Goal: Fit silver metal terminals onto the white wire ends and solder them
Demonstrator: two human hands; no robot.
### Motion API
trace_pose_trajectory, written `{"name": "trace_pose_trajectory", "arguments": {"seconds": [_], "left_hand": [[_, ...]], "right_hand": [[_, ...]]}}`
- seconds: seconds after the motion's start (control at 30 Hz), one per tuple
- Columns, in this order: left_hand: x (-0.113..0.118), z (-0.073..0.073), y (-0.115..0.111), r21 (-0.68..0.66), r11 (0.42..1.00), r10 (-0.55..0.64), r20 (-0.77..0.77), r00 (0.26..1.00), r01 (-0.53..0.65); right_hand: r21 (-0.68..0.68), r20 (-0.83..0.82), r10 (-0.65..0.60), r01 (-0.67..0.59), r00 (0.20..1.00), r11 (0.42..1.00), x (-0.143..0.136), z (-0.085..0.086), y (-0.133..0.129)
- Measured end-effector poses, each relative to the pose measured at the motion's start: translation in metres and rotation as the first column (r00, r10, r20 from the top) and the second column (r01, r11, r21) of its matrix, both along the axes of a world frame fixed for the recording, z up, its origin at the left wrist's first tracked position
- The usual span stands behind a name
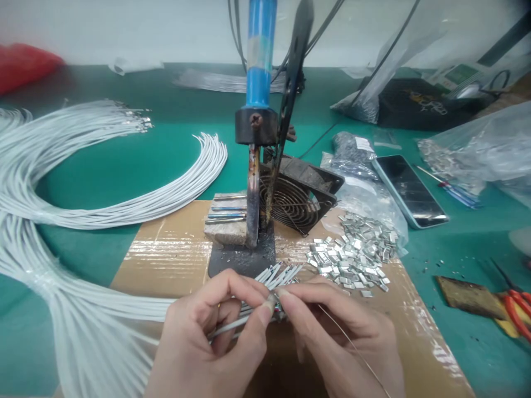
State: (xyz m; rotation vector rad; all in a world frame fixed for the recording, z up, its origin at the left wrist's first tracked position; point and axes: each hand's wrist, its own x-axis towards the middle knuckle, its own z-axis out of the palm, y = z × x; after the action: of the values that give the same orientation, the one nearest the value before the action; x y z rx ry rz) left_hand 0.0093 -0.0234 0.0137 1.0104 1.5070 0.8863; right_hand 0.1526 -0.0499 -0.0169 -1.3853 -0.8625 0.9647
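Observation:
My left hand (215,337) is closed, with a white cable (229,327) pinched between thumb and forefinger. Facing it, my right hand (344,337) has its thumb and forefinger pressed together at the cable's end. A thin solder wire (352,347) passes through that hand and trails to the lower right. Something small and shiny shows where the fingertips meet, too covered to make out. Just beyond the fingertips lie the ends of a white cable bundle (284,273). Above them stands a soldering iron (259,88), clamped upright with its tip pointing down.
Beyond my right hand lies a pile of small metal connector shells (357,257) on cardboard (166,237). A black fan (296,196) stands behind the iron. Coiled white cables (124,215) fill the left side. A phone (410,190) and red-handled pliers (516,309) lie right.

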Motion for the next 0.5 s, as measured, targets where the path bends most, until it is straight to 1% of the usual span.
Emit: {"name": "trace_pose_trajectory", "arguments": {"seconds": [0.07,0.13,0.17,0.23,0.27,0.37,0.43,0.5], "left_hand": [[-0.002,-0.003,0.001,0.033,0.998,-0.052,0.02,0.998,0.052],[-0.003,-0.004,0.002,0.052,0.995,-0.088,0.027,0.996,0.087],[-0.003,-0.004,0.002,0.049,0.995,-0.084,0.025,0.996,0.083],[-0.001,-0.003,0.002,0.028,0.999,-0.037,0.011,0.999,0.037],[0.001,-0.002,0.001,0.021,1.0,-0.014,0.003,1.0,0.014],[0.005,0.001,0.002,0.027,1.0,-0.008,-0.023,1.0,0.009],[0.004,0.0,0.003,0.027,1.0,0.005,-0.026,1.0,-0.005],[0.0,-0.003,0.004,0.027,1.0,0.004,-0.001,1.0,-0.004]], "right_hand": [[0.027,0.027,0.052,-0.053,0.998,0.998,0.002,0.0,0.001],[0.033,0.036,0.072,-0.073,0.997,0.997,0.002,0.001,0.0],[0.027,0.03,0.065,-0.066,0.997,0.997,0.002,0.001,0.0],[0.022,0.035,0.007,-0.008,0.999,1.0,-0.001,0.0,-0.001],[0.034,0.058,-0.021,0.019,0.998,0.999,-0.002,-0.002,-0.002],[0.102,0.136,-0.069,0.055,0.988,0.993,-0.001,-0.011,-0.004],[0.111,0.142,-0.058,0.042,0.988,0.993,0.003,-0.018,-0.005],[0.108,0.119,-0.009,-0.004,0.993,0.994,0.007,-0.022,-0.006]]}}
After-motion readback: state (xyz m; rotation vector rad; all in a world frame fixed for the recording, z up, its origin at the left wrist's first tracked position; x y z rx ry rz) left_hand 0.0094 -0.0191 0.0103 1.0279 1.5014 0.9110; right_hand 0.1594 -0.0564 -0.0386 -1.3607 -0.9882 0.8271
